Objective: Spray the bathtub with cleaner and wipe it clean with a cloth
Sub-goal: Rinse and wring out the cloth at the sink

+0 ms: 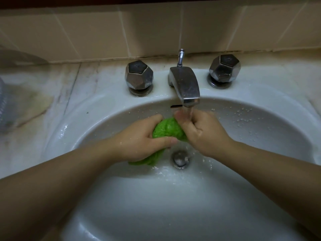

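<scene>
While both gripped the green cloth (166,129) under the faucet (185,86) stream, left hand (142,138) at eight o'clock, right hand (203,131) at three, cloth's length running seven-to-one.

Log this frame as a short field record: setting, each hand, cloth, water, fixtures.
setting: white sink in a marble counter, tiled wall behind
left hand: grips the green cloth
right hand: grips the cloth's other end, under the stream
cloth: bunched between both hands, over the basin
water: running from the spout
fixtures: two faceted metal knobs, drain stopper
</scene>
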